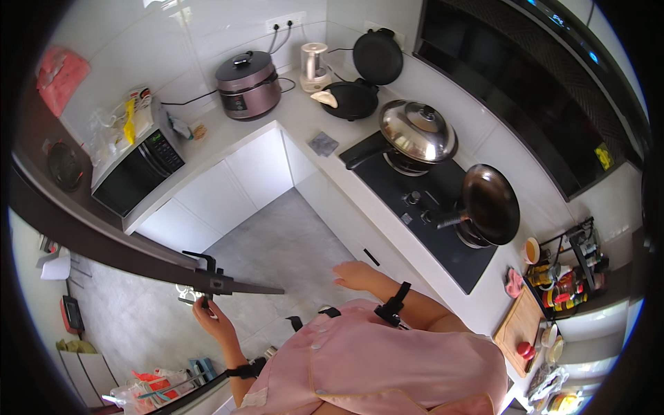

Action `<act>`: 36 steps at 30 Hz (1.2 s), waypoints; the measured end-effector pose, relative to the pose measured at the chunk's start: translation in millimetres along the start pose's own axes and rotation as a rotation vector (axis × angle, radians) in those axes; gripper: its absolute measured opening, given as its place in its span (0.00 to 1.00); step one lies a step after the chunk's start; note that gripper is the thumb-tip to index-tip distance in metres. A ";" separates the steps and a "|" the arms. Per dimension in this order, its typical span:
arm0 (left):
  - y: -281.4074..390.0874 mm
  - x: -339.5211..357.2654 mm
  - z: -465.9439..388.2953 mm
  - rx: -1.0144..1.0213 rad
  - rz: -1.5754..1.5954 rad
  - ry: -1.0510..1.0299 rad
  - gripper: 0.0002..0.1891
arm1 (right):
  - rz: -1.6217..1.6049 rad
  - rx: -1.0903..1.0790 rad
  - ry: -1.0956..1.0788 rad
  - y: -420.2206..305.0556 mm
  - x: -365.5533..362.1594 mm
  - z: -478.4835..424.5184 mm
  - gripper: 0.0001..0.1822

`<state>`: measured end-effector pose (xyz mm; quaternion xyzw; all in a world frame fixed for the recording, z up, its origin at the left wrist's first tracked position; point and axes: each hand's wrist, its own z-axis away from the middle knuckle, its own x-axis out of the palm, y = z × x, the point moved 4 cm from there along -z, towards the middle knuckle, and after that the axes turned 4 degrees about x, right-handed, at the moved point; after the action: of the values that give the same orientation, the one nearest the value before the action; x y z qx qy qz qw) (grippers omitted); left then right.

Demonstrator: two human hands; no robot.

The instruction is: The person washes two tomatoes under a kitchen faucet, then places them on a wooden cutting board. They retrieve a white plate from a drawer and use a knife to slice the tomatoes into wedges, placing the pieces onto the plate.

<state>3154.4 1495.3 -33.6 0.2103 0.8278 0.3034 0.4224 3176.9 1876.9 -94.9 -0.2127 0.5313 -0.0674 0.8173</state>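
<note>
My left hand (211,317) has its fingers around the lever handle (206,302) on the near side of a dark door (129,254). The door stands ajar, seen nearly edge-on, and a second black lever (201,257) sticks out from its far side. Out over the grey floor, close to the white lower cabinets (358,233), my right hand (357,275) is empty with its fingers loosely bent. Both wrists wear black straps.
On the counter stand a microwave (142,168), an electric pressure cooker (249,93) and an opened electric griddle (353,101) with pale dough on it. The black hob (420,199) bears a lidded pan (417,132) and a tilted wok (490,205). A cutting board (519,324) lies at right.
</note>
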 end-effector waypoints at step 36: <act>-153.9 -187.4 35.6 -0.486 -1.401 0.014 0.23 | -1.823 1.607 0.525 248.7 260.4 259.0 0.10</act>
<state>3273.6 1281.6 -47.4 -0.4685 0.6802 0.1388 0.5465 3491.5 2084.8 -328.5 0.0765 0.1455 -0.9568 0.2400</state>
